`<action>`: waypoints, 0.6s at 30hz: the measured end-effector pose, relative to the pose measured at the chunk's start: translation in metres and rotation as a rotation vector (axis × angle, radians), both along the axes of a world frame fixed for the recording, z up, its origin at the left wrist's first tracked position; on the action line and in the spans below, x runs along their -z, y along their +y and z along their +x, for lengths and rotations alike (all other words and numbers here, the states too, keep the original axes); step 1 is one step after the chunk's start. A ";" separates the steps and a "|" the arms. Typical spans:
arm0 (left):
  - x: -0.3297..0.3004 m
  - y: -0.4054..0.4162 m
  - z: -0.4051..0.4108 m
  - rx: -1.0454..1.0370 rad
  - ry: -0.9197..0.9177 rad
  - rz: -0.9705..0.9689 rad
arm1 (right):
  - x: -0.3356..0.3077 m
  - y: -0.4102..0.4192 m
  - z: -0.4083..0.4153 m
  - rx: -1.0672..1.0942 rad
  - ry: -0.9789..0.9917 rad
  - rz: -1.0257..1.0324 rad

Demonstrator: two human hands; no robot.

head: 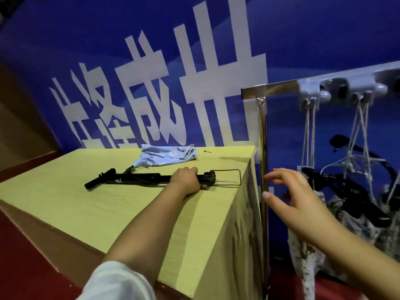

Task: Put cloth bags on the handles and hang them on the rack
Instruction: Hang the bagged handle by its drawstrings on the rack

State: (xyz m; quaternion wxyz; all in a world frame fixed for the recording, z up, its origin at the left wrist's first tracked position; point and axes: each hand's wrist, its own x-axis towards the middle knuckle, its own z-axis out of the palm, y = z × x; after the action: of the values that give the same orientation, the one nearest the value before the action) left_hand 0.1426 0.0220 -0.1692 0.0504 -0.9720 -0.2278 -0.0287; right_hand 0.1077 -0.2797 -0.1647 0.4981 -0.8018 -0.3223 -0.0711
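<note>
A: How many on the table (65,213)?
B: One black handle (134,178), gripped by the left hand (187,179); one blue cloth bag (166,156) beside it.
A: The right hand (296,200)?
B: Fingers spread, empty, near the rack (263,135). Hung bagged handles there blur together, uncountable.

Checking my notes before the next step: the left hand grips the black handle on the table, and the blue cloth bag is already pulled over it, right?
Not quite. The left hand grips the handle, but the bag lies behind it on the table, as the head view shows.
</note>
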 end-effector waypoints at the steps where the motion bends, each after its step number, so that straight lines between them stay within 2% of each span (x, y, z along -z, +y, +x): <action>1: -0.001 -0.002 -0.004 0.029 0.010 0.005 | -0.002 -0.001 0.000 0.004 0.010 0.013; 5: 0.005 -0.017 -0.027 0.134 -0.063 0.111 | 0.000 -0.007 0.010 0.036 0.162 0.148; 11: -0.023 -0.054 -0.065 0.258 -0.205 0.240 | 0.006 0.001 0.027 -0.071 0.745 0.487; 16: -0.056 -0.106 -0.095 0.529 -0.232 0.445 | 0.001 0.008 0.040 -0.158 1.026 0.573; 18: -0.066 -0.129 -0.110 0.667 -0.276 0.558 | -0.011 0.007 0.043 -0.322 1.142 0.473</action>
State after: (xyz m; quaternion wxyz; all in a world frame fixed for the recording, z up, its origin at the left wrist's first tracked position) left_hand 0.0331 -0.1070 -0.1033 0.2674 -0.9286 0.1096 -0.2327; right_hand 0.1511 -0.2724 -0.1541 0.7593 -0.5235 -0.0983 0.3739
